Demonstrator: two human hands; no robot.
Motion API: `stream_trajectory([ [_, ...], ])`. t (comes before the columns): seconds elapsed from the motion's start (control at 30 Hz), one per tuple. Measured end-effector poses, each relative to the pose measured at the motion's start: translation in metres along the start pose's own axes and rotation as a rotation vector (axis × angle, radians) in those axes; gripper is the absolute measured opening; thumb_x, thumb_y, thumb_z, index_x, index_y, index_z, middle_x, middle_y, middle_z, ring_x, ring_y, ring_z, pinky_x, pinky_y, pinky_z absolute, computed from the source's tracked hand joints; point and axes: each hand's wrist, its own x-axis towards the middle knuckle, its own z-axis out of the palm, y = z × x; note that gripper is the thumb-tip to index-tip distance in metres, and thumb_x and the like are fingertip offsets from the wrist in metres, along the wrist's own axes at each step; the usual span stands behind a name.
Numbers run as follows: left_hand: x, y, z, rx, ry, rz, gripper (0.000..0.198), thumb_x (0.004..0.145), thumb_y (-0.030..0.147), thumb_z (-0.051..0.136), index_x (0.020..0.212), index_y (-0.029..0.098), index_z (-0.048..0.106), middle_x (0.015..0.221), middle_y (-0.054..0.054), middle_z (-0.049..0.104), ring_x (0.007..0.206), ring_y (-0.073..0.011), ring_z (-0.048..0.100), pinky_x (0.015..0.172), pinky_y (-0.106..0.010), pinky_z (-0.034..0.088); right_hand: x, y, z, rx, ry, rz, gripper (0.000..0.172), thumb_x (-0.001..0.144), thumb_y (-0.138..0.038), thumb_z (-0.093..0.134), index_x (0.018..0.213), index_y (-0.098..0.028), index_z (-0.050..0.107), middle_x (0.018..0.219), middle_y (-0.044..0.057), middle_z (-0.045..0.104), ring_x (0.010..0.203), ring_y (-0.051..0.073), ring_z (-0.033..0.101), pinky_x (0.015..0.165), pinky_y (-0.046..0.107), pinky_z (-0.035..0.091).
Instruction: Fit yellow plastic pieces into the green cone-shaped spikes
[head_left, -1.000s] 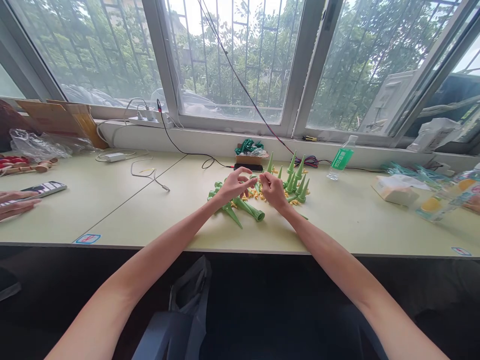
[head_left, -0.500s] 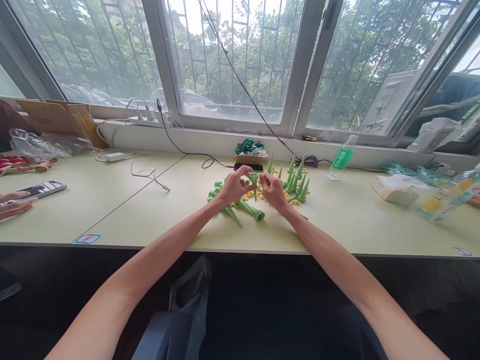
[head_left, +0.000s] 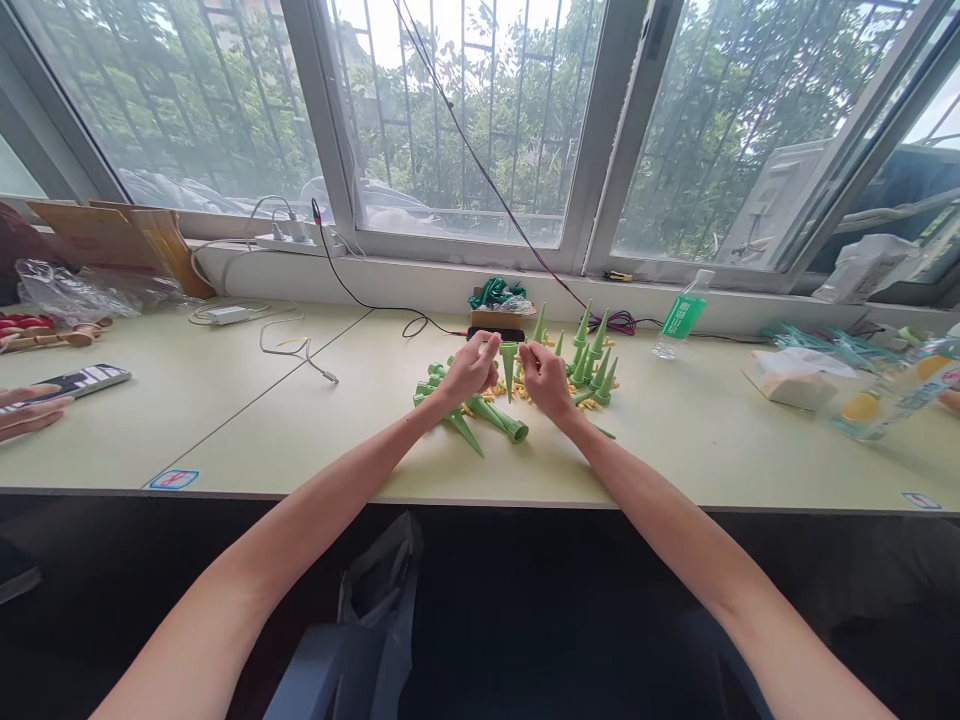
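Note:
Between my two hands a green plastic spike (head_left: 508,370) hangs with its point down and its wide end up. My left hand (head_left: 470,372) is closed at the left of its wide end and grips it. My right hand (head_left: 545,378) pinches close against the spike's right side; whatever lies in its fingertips is hidden. Under and beside my left hand lie several green spikes and caps, among them a spike (head_left: 466,434) pointing toward me and one with an open ribbed end (head_left: 515,430). Behind my right hand several green spikes (head_left: 598,345) stand points up among small yellow pieces (head_left: 592,404).
A black phone (head_left: 496,334) and a small box with green items (head_left: 501,298) sit behind the hands. At right stand a water bottle (head_left: 681,318) and a tissue pack (head_left: 799,378). Another person's hand (head_left: 34,410) rests by a remote-like object (head_left: 94,379) at far left.
My left fingers have closed in from a wider grip round the spike's top, so more of the spike shows. My right hand stays almost in place beside it.

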Motion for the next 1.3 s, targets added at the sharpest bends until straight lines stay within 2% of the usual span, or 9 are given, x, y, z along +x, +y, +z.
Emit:
stream_trajectory([
  [0.17,0.002,0.001,-0.004,-0.214,-0.114,-0.238,0.056,0.092,0.073,0.033,0.111,0.021,0.043,0.048,0.004,0.055,0.027,-0.0095,0.035,0.033,-0.02,0.023,-0.002,0.001,0.001,0.054,-0.045,-0.026,0.043,0.098,-0.051,0.039,0.068,-0.021,0.041,0.056,-0.004,0.039,0.051,0.011,0.034,0.054,0.026,0.028],
  [0.33,0.001,0.002,-0.004,-0.238,-0.2,-0.339,0.056,0.093,0.071,0.032,0.115,0.02,0.039,0.051,0.001,0.06,0.027,-0.01,0.034,0.033,-0.021,0.023,-0.002,0.003,0.003,0.097,-0.081,-0.037,0.043,0.098,-0.054,0.04,0.072,-0.021,0.047,0.058,-0.004,0.042,0.052,0.011,0.037,0.054,0.025,0.03],
  [0.63,0.002,0.0,-0.005,-0.319,-0.231,-0.309,0.055,0.092,0.067,0.045,0.121,0.021,0.04,0.065,-0.001,0.067,0.028,-0.0081,0.035,0.034,-0.022,0.025,0.0,0.004,0.002,0.107,-0.078,-0.025,0.042,0.097,-0.051,0.04,0.068,-0.021,0.044,0.057,-0.003,0.041,0.054,0.011,0.036,0.054,0.025,0.029],
  [0.8,0.003,-0.001,-0.005,-0.351,-0.171,-0.305,0.054,0.088,0.067,0.052,0.117,0.022,0.044,0.068,0.002,0.061,0.03,-0.008,0.04,0.032,-0.023,0.026,-0.001,0.003,0.003,0.065,-0.079,-0.018,0.042,0.098,-0.049,0.039,0.067,-0.021,0.042,0.057,-0.003,0.043,0.054,0.011,0.037,0.055,0.025,0.03],
  [0.93,0.003,-0.002,-0.005,-0.329,-0.156,-0.247,0.048,0.089,0.064,0.054,0.11,0.021,0.048,0.067,0.003,0.056,0.032,-0.0065,0.04,0.033,-0.021,0.024,-0.001,0.001,0.002,0.047,-0.075,-0.023,0.041,0.098,-0.048,0.039,0.068,-0.021,0.044,0.056,-0.003,0.043,0.053,0.011,0.037,0.055,0.026,0.03],
  [1.13,0.001,0.006,-0.004,-0.333,-0.241,-0.34,0.05,0.094,0.065,0.041,0.107,0.018,0.05,0.051,0.001,0.056,0.029,-0.0087,0.034,0.033,-0.021,0.02,-0.002,0.0,0.0,0.047,-0.071,-0.019,0.043,0.098,-0.052,0.04,0.069,-0.021,0.047,0.055,-0.003,0.043,0.053,0.012,0.037,0.055,0.025,0.031],
  [1.2,0.0,0.009,-0.004,-0.338,-0.254,-0.389,0.053,0.095,0.065,0.036,0.107,0.016,0.051,0.051,-0.002,0.059,0.028,-0.0091,0.033,0.033,-0.023,0.021,-0.003,0.0,-0.001,0.059,-0.077,-0.019,0.044,0.098,-0.053,0.04,0.069,-0.021,0.048,0.056,-0.003,0.044,0.053,0.012,0.038,0.055,0.025,0.031],
  [1.3,0.0,0.009,-0.004,-0.349,-0.247,-0.404,0.056,0.096,0.064,0.034,0.118,0.015,0.047,0.057,-0.005,0.066,0.028,-0.0104,0.036,0.034,-0.024,0.028,-0.003,0.0,-0.001,0.074,-0.081,-0.025,0.044,0.097,-0.054,0.04,0.071,-0.02,0.051,0.058,-0.002,0.047,0.054,0.012,0.039,0.055,0.025,0.032],
])
